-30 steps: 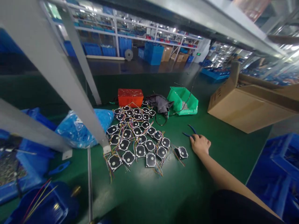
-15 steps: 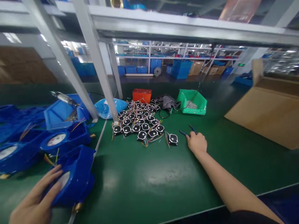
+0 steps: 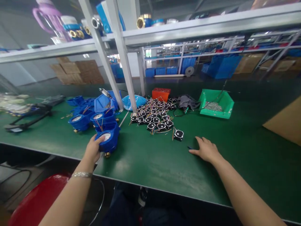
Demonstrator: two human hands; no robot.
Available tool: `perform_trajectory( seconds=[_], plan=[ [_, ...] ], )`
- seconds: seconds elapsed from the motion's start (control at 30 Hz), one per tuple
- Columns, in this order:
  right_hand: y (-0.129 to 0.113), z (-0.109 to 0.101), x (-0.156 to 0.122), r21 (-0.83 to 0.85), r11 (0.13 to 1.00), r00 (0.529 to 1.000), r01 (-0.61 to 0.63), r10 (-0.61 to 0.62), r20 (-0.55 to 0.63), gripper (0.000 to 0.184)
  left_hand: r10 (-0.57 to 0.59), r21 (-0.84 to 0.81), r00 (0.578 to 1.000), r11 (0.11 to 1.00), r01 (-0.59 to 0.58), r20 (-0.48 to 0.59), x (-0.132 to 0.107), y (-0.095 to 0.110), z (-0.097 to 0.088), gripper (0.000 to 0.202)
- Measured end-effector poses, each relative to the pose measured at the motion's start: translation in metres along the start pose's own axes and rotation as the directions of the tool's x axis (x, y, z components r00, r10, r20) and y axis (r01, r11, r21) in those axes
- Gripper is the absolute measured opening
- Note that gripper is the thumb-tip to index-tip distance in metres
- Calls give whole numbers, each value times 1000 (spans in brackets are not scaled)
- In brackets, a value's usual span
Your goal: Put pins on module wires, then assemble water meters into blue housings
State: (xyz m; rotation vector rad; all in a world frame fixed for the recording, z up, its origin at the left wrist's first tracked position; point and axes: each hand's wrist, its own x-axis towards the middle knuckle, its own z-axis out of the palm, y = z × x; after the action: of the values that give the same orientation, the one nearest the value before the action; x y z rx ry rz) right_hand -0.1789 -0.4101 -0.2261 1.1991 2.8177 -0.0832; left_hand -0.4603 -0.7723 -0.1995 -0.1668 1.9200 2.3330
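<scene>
My left hand [image 3: 93, 150] grips the near rim of a blue water meter housing [image 3: 112, 140], with the thumb by its white round face. Coloured wires rise from the housing and a brass fitting sticks out below. Other blue housings [image 3: 81, 121] stand just behind it. On the right, my right hand [image 3: 207, 149] is open above the green table, thumb and fingers apart. The dark blue end of a hand tool [image 3: 190, 147] shows by the thumb; my hand hides the rest. Left of that hand lies one black square part with wires [image 3: 178, 135].
Several more black wired parts [image 3: 154, 120] are heaped mid-table before an orange-red box [image 3: 161, 93]. A green bin [image 3: 229, 108] holds small metal pieces. A cardboard box [image 3: 285, 121] stands at right. Shelf posts [image 3: 125, 59] rise behind the housings. A red stool [image 3: 39, 199] is below left.
My view has swung left and taken in more of the table. My right hand has loosened from the blue-handled tool, its fingers now spread. My left hand stays on the housing.
</scene>
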Motion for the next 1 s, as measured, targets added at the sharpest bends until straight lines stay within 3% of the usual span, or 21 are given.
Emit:
perform_trajectory(
  seconds=[0.17,0.33,0.43,0.57,0.77,1.0],
  plan=[
    [-12,7,1,0,998,985,70,-69,-157,66,-9,17,999,1000,8,49,-29,-7,7,39],
    [-21,2,-2,-16,995,976,103,-104,-192,60,0,-11,1000,1000,0,12,-65,-21,28,39],
    [-23,2,-4,-14,995,978,98,-99,-184,58,47,4,999,999,-47,4,-75,-26,40,39],
    [-25,2,-4,-29,995,980,97,-100,-169,58,84,57,996,995,-83,-17,-77,-24,46,42],
    [-28,3,-1,-67,992,984,105,-113,-138,58,110,64,994,992,-109,-1,-72,-26,40,39],
    [-30,4,0,-73,989,981,126,-135,-142,59,180,163,984,970,-179,6,-61,-32,41,52]
  ],
)
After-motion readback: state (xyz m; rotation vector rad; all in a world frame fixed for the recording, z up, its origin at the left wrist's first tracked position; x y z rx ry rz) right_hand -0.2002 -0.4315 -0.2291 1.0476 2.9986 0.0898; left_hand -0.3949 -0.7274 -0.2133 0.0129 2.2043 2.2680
